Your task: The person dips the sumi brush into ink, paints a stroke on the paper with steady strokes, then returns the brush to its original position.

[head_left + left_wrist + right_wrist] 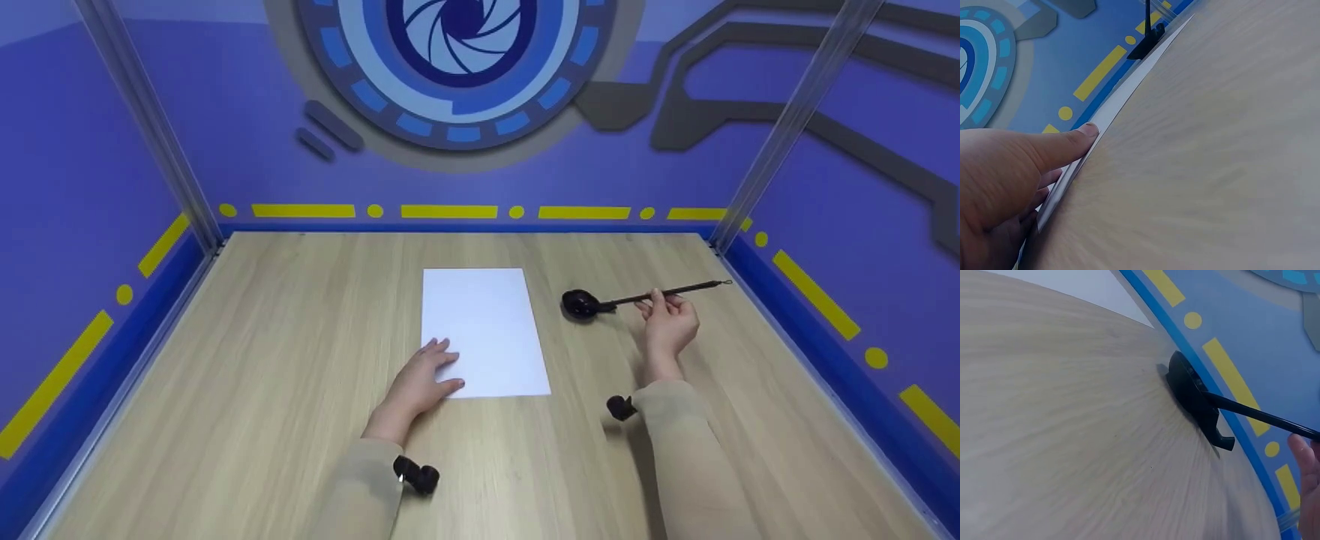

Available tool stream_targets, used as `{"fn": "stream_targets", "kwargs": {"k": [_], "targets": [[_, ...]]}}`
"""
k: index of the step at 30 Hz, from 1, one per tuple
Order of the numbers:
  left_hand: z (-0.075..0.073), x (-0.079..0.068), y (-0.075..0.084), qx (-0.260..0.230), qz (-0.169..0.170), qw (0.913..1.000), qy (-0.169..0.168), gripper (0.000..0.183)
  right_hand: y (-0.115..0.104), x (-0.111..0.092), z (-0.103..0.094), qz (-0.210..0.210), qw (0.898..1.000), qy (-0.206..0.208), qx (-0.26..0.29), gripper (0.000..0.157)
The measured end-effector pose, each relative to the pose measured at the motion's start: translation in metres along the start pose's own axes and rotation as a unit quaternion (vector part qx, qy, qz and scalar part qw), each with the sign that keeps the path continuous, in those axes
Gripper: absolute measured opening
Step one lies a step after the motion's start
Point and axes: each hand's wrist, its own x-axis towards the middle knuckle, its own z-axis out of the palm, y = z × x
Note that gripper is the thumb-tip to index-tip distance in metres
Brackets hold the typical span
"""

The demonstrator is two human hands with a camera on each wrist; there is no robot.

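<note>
Blue walls close in three sides of a pale wood desk, with a row of yellow bars and dots along the bottom and a big round emblem on the back one. Metal posts stand in the two far corners. A plain white sheet of paper lies flat near the middle of the desk, its short edges facing the person and the back wall.

The left hand rests on the paper's lower left corner, palm down, fingers spread and fairly straight, the thumb along the near edge. To the right of the paper, apart from it, a small black dish sits on the desk — a short stub juts from its side. A thin black stick leans into the dish at a low slant; whatever is at its lower end is hidden inside. The right hand pinches the stick partway along between thumb and fingers, and the free end, tipped with a small loop, points right, past the hand. The two hands are well apart — one on the paper, one on the stick. Both arms wear beige sleeves, with a small black camera at each wrist.
</note>
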Motion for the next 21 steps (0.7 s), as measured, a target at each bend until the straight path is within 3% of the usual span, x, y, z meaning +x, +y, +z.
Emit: {"fn": "stream_targets", "kwargs": {"k": [7,15,21], "targets": [[0.0,0.0,0.0,0.003,0.002,1.0,0.0,0.053,-0.009,-0.004,0.001,-0.015,0.998,-0.03,-0.05,0.016],[0.0,0.0,0.001,0.006,-0.004,1.0,-0.001,0.053,-0.026,-0.006,0.001,-0.076,0.987,-0.079,-0.118,0.027],[0.0,-0.002,0.001,-0.003,-0.006,1.0,0.001,0.053,-0.041,-0.009,0.001,-0.097,0.985,-0.103,-0.101,0.026]]}}
